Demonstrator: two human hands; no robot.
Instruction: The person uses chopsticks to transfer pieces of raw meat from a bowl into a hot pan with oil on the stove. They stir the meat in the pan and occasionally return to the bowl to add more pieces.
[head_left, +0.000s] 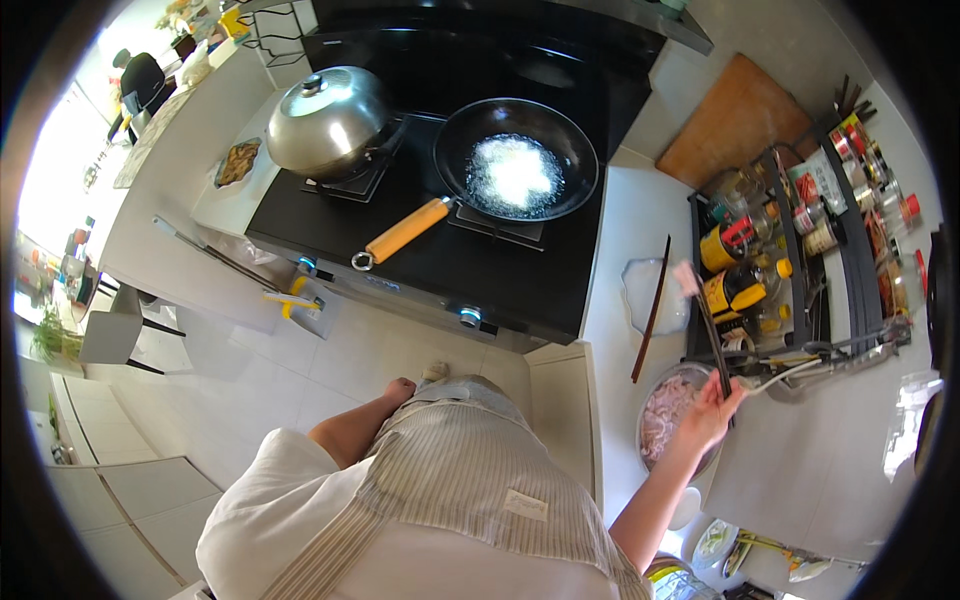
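My right hand (709, 414) grips dark chopsticks (712, 330) above a metal bowl of raw sliced meat (666, 416). At their far tips is a pale pink piece of meat (684, 279), over the edge of a white wavy-rimmed plate (643, 289). Another pair of dark chopsticks (651, 315) lies across that plate. Beside my apron hangs my left hand (400, 388), fingers curled with nothing visible in them. On the right burner a black wok (574, 154) contains bubbling, glaring liquid; its wooden handle (409, 230) points towards me.
A domed steel lid (322, 124) covers a pan on the left burner. Right of the plate stands a black rack (780, 247) full of bottles. A wooden cutting board (739, 120) leans behind it. A dustpan (311, 319) sits left of the stove. Another person (142, 79) is far left.
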